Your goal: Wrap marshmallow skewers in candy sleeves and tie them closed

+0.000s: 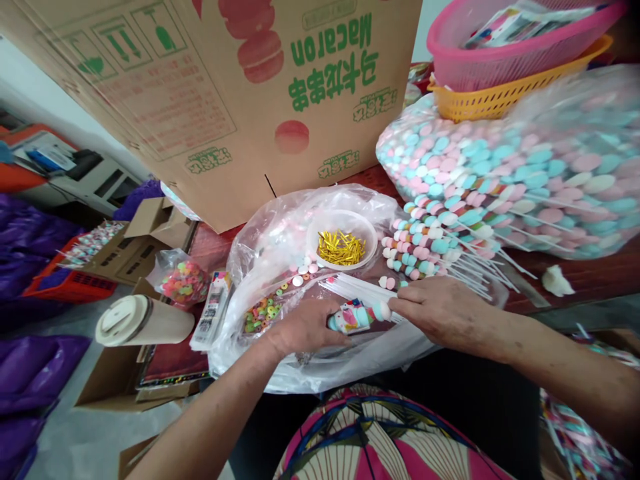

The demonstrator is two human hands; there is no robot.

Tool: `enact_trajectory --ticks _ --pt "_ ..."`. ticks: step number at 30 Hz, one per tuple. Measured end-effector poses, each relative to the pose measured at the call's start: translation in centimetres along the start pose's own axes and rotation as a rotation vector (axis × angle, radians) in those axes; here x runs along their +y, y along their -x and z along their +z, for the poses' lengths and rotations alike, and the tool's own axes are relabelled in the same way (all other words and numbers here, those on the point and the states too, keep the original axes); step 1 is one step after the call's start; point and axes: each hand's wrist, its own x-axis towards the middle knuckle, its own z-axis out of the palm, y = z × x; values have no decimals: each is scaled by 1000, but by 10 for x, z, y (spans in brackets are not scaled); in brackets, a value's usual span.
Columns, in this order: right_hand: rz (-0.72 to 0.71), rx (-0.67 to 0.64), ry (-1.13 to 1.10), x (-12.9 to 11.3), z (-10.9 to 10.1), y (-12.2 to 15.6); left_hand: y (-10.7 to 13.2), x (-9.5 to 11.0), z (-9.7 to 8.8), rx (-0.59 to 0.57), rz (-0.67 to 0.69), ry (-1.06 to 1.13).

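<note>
My left hand (310, 327) is closed around one end of a marshmallow skewer (375, 313) that lies level, with a printed wrapper (353, 317) around part of it. My right hand (445, 310) pinches at the skewer's other end, beside its pale last marshmallow; the fingers cover what they grip there. Behind the hands are loose white sticks (357, 287) on a clear plastic sheet (295, 373). A white bowl (371, 250) of gold twist ties (341, 248) stands farther back. Coloured ring sweets (263, 313) lie left of my left hand.
A pile of finished marshmallow skewers (440, 233) lies at the right, before a large bag of marshmallows (550, 167) with stacked baskets (500, 93) on it. A Macaron carton (250, 133) stands behind. A lidded cup (150, 320) and a wrapper stack (213, 310) are at the left.
</note>
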Motion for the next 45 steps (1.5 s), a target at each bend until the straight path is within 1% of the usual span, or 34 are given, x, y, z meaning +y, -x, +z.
enact_trajectory --ticks 2,4,5,7,9,11,13,15,17,20,22,25,27,28,31,33,35,37,41,43,45 --pt "101 -70 -1 -1 -1 3 1 4 6 136 -117 -205" --pt "160 -120 -26 0 -2 5 2 7 12 199 -191 -360" --pt "161 -118 -43 1 -3 5 2 7 15 208 -197 -401" --pt "132 -68 -57 2 -5 5 2 8 16 194 -164 -394" --pt "72 30 -27 5 -8 2 1 9 15 180 -113 -306" --pt "-10 126 42 8 -13 -1 1 10 12 146 -28 -163" --pt "-88 196 116 10 -18 -4 0 13 9 71 81 21" --pt "-148 244 159 11 -23 -7 -1 15 7 -13 150 183" --pt "-195 278 154 11 -27 -8 -1 16 7 -83 131 296" --pt "-238 279 118 10 -29 -7 -1 15 7 -178 9 429" --pt "-242 261 97 9 -28 -4 -1 14 4 -197 -16 456" --pt "-253 229 52 7 -26 1 0 16 0 -173 44 353" --pt "-269 194 24 5 -26 3 -1 18 -1 -163 79 239" --pt "-267 177 18 4 -26 4 -1 20 0 -138 89 170" --pt "-216 152 17 1 -26 3 -4 24 7 20 73 -48" --pt "-147 145 21 -1 -26 1 -6 26 11 89 44 -134" --pt "-73 141 31 -3 -25 0 -7 27 13 96 28 -153" --pt "-35 136 43 -3 -25 0 -5 27 12 100 34 -124" --pt "-107 106 30 -2 -29 0 -2 26 6 86 91 -42" --pt "-130 100 20 -2 -30 -1 -2 25 6 70 70 -53" --pt "-126 115 20 -2 -29 -1 -3 25 8 72 15 -88"
